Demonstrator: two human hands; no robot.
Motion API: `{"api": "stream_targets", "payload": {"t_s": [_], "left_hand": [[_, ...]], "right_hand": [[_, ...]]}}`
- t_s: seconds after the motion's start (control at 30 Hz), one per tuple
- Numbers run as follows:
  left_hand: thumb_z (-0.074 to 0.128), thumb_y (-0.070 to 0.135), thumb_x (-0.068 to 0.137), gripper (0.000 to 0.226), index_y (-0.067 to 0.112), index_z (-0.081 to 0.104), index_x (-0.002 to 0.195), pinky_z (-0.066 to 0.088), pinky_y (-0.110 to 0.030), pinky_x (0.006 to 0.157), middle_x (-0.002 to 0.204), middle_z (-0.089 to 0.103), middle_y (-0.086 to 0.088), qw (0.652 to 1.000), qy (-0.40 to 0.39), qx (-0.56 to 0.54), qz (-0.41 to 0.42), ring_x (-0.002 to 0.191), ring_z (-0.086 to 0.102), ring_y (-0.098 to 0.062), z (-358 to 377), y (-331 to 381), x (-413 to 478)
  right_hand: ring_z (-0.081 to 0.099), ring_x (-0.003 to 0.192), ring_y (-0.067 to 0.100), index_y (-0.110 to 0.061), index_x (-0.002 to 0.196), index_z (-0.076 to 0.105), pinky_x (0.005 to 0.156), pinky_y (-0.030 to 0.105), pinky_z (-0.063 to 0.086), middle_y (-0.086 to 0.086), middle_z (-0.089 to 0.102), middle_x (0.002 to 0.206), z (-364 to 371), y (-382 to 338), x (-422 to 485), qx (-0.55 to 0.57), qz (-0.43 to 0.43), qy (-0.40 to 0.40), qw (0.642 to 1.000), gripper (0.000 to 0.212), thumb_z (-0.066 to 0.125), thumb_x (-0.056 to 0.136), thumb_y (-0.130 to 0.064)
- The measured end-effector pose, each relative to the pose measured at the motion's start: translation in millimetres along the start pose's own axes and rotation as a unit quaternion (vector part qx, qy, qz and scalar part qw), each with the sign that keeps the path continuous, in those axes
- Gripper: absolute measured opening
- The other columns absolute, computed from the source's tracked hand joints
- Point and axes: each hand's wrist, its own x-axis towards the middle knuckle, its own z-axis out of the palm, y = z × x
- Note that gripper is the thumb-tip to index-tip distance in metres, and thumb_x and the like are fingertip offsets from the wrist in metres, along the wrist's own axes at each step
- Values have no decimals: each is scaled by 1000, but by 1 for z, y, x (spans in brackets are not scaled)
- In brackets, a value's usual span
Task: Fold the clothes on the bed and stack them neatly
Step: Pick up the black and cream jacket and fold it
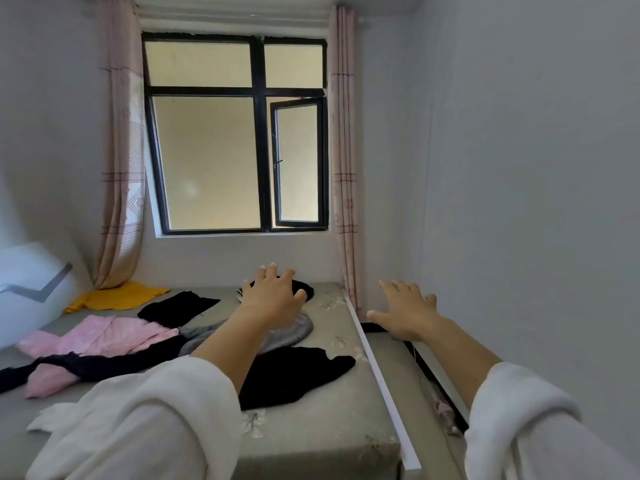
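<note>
Arms stretch forward from the camera, both in thick white fleece sleeves point(166, 410) pushed back to mid-forearm, wrists bare. On my feed the left hand point(273, 292) sits palm down over the far middle of the bed point(329, 427), fingers spread wide and slightly bent, gripping nothing. It overlaps a small black garment point(304, 289) near the far edge, and I cannot tell whether it touches the cloth. The right hand point(405, 313) is likewise splayed and empty, palm down, out past the bed's right side, over the gap between the white edge strip point(381, 386) and the pale wall.

The clothes lie unfolded and scattered on the bed's grey floral sheet. I see a soft grey garment point(287, 330) under the left forearm and a black top point(298, 372) nearest me, just right of the left sleeve. A pink garment point(100, 336) lies to the left with a long dark piece point(86, 365) crossing its near end. A flat black piece point(178, 308) lies beyond it, and a yellow garment point(117, 297) is in the far left corner by the pink curtain point(121, 168). A white pillow with a grey zigzag point(31, 289) leans at the left edge.
</note>
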Motion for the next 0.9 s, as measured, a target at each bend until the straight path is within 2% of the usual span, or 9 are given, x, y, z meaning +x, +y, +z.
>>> {"api": "stream_targets", "payload": {"t_s": [0.3,0.5,0.73,0.9], "left_hand": [[34,41,98,55,22,22,148,15,-54,115,158,12,-11,1000,-3,-15,17,145,6,-29,62,89,115],[40,34,96,48,18,37,141,34,-41,104,147,37,-6,992,70,-104,29,135,29,-25,120,167,177],[41,35,94,47,17,41,137,35,-42,101,143,39,-7,996,-1,-84,35,132,31,-29,207,229,247],[39,34,95,49,15,37,140,32,-45,105,147,35,-7,995,-47,-68,54,135,26,-29,272,262,307]], "right_hand": [[12,145,24,-21,153,7,113,54,15,2,13,159,5,117,94,-19,27,10,999,75,41,95,-52],[14,144,25,-20,153,10,112,52,17,3,15,158,12,209,156,-38,34,11,999,73,40,95,-53],[17,142,25,-20,151,14,110,52,19,3,19,156,63,293,204,-42,52,-39,997,68,40,95,-49],[21,140,27,-19,149,17,109,52,21,6,23,153,107,340,258,-64,55,-64,994,66,42,95,-47]]}}
